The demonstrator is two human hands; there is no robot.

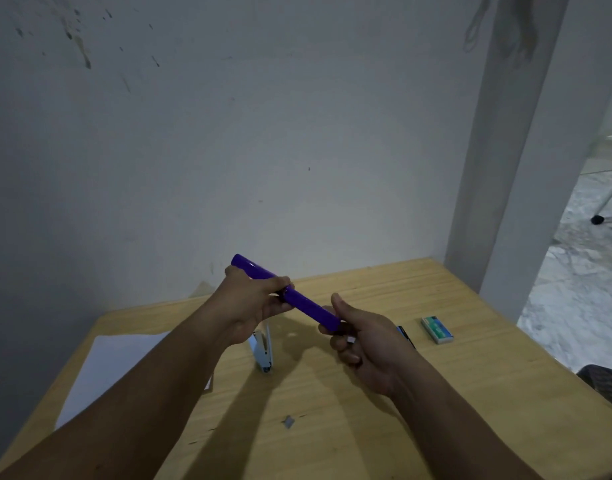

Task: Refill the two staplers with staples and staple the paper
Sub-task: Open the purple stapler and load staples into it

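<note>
Two staplers: a purple stapler (286, 293) held in the air by both hands, a pale blue stapler (262, 348) lying on the wooden table (470, 393). Left hand (252, 303) clasps its far end, right hand (363, 341) its near end. One sheet of paper (114, 362) at left. One green staple box (437, 329) at right, contents not visible. One loose staple strip (289, 421) near the front.

Purple stapler (297, 299): middle and near end covered by both hands. Light stapler (263, 348): top hidden behind left hand (252, 303). Paper (100, 368) partly under left forearm. Staple box (437, 329) lettering unreadable. Dark item (406, 335) behind right hand (363, 341), unidentifiable.
</note>
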